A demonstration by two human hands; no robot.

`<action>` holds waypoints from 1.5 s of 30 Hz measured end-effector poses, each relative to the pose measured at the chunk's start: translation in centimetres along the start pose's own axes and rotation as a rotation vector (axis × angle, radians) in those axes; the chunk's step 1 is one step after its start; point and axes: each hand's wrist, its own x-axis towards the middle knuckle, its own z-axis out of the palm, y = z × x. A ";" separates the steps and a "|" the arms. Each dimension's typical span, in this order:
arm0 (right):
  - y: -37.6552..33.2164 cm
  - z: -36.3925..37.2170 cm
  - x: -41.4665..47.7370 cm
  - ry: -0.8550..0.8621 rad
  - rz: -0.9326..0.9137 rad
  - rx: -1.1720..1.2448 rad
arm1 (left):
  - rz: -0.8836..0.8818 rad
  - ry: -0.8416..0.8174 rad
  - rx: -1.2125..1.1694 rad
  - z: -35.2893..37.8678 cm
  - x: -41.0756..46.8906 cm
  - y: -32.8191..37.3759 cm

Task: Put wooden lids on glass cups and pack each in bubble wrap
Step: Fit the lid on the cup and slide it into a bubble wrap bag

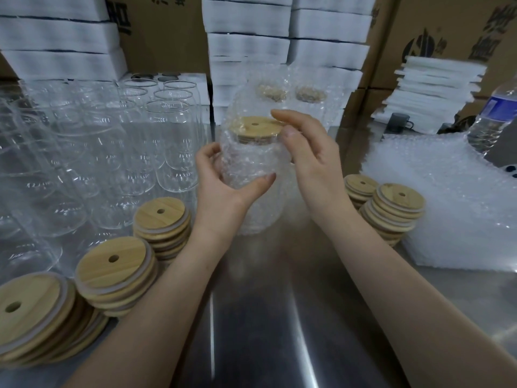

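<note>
While the left hand [221, 189] grips the wrapped glass cup [251, 163], the right hand [310, 158] pinches bubble wrap [260, 214] at its wooden lid [256, 128].

Left forearm [156, 298] and right forearm [391, 261] bare right to the frame edge. Left grip [221, 189] and right grip [310, 161] bare too, nails [289, 132] short, plain.

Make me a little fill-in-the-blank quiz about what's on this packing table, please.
The left hand grips a cup wrapped in ____ wrap.
Its wooden lid has one ____ in the middle.
The bare glass cups stand on the person's ____ side.
The water bottle has a ____ label.
Missing words: bubble; hole; left; blue.
</note>
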 end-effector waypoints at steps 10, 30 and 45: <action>0.8 -1.4 1.3 0.216 0.164 0.428 | -0.100 -0.129 -0.136 -0.6 0.3 0.3; 2.3 -1.1 1.2 0.065 0.288 0.127 | -0.224 -0.060 0.322 -1.4 0.6 -1.1; 1.8 -1.7 1.2 -0.065 0.217 0.181 | -0.122 0.107 0.217 -0.7 0.5 -0.4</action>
